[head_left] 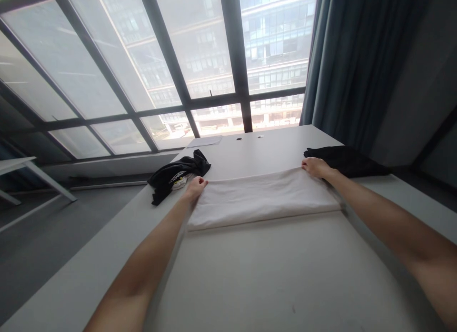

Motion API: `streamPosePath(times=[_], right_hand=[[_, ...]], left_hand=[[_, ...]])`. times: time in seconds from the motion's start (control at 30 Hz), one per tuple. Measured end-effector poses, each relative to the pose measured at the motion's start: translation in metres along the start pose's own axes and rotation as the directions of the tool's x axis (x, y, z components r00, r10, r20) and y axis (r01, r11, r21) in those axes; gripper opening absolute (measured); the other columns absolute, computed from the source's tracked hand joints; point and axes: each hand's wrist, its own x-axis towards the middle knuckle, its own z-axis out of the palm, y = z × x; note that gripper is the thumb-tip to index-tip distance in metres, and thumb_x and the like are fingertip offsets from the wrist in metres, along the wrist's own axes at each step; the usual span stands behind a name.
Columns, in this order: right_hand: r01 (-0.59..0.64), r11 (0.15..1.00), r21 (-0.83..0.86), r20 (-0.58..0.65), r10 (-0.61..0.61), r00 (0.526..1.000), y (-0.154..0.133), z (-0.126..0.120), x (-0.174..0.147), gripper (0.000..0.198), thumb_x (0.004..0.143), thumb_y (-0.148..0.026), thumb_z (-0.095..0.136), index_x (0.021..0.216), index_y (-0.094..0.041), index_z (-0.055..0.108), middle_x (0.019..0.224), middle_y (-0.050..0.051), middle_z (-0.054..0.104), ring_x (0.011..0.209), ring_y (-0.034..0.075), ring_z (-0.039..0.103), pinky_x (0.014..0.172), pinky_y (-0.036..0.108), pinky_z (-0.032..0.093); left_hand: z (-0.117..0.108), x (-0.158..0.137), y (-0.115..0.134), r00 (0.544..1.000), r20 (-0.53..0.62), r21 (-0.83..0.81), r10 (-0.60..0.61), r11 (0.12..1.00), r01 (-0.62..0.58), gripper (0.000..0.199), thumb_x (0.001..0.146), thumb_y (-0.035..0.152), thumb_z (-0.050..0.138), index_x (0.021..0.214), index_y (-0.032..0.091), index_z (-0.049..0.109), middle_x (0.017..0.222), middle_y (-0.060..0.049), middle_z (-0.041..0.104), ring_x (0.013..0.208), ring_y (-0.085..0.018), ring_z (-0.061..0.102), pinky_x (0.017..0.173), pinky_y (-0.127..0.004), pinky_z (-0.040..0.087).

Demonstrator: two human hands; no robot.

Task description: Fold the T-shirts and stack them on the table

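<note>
A white folded cloth garment (264, 198) lies as a wide strip across the white table (278, 275); its exact kind does not show. My left hand (195, 186) pinches its far left corner, fingers closed. At the far right corner, my right hand (316, 166) is closed on the edge in the same way. Both arms stretch forward along the two sides of the cloth. Just beyond my left hand sits a crumpled black garment (178, 172) with white lettering. Close to my right hand is a dark folded garment (346, 160).
A flat white sheet (205, 141) rests at the table's far left corner. Two small round fittings, one a dark disc (239, 139), are set near the far edge. Windows rise behind, with a blue-grey curtain (342, 70) on the right. Another table (32, 167) stands left.
</note>
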Motion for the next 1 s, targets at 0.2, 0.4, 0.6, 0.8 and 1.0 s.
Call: streamPosePath(times=[0.2, 0.4, 0.6, 0.8, 1.0], right_hand=[[-0.034, 0.999, -0.009, 0.026, 0.035, 0.999, -0.003, 0.008, -0.002, 0.026, 0.1, -0.03, 0.053, 0.106, -0.018, 0.075, 0.113, 0.016, 0.075, 0.108, 0.029, 0.068, 0.09, 0.038, 0.048], [-0.101, 0.993, -0.06, -0.092, 0.095, 0.991, -0.028, 0.008, -0.011, 0.03, 0.099, -0.031, 0.054, 0.118, -0.015, 0.07, 0.129, 0.022, 0.065, 0.121, 0.035, 0.058, 0.097, 0.044, 0.046], [0.1, 0.99, 0.099, -0.086, -0.091, 0.992, -0.116, 0.02, -0.027, 0.041, 0.104, -0.04, 0.041, 0.131, -0.019, 0.065, 0.145, 0.019, 0.057, 0.133, 0.031, 0.051, 0.109, 0.042, 0.04], [0.162, 0.976, 0.142, 0.05, -0.171, 0.984, -0.162, 0.048, -0.033, 0.06, 0.106, -0.048, 0.034, 0.154, -0.013, 0.044, 0.166, 0.02, 0.03, 0.154, 0.036, 0.023, 0.122, 0.059, 0.017], [0.184, 0.965, 0.186, 0.017, -0.191, 0.981, -0.135, 0.045, -0.029, 0.061, 0.107, -0.047, 0.028, 0.157, -0.013, 0.039, 0.168, 0.019, 0.026, 0.157, 0.032, 0.018, 0.123, 0.058, 0.017]], left_hand=[[0.006, 0.006, 0.002, 0.998, -0.012, 0.091, -0.065, 0.994, 0.065, 0.012, 0.087, 0.029, 0.065, 0.081, 0.019, 0.059, 0.091, -0.007, 0.071, 0.088, -0.021, 0.066, 0.077, -0.027, 0.048], [0.008, 0.002, 0.02, 0.998, -0.025, 0.219, -0.065, 0.973, 0.069, 0.029, 0.089, 0.028, 0.064, 0.117, 0.019, 0.065, 0.118, -0.014, 0.071, 0.113, -0.031, 0.064, 0.093, -0.037, 0.049], [0.058, -0.051, 0.112, 0.873, 0.275, 0.281, 0.402, 0.835, -0.473, 0.046, 0.106, 0.039, 0.042, 0.148, 0.022, 0.051, 0.156, -0.013, 0.05, 0.146, -0.027, 0.042, 0.12, -0.044, 0.03], [0.109, -0.085, 0.161, 0.817, 0.38, 0.213, 0.434, 0.818, -0.534, 0.061, 0.105, 0.056, 0.033, 0.158, 0.025, 0.038, 0.168, -0.012, 0.03, 0.156, -0.032, 0.023, 0.124, -0.059, 0.019], [0.111, -0.085, 0.154, 0.822, 0.384, 0.216, 0.421, 0.825, -0.523, 0.063, 0.104, 0.057, 0.032, 0.158, 0.027, 0.039, 0.169, -0.011, 0.027, 0.157, -0.031, 0.022, 0.125, -0.059, 0.016]])
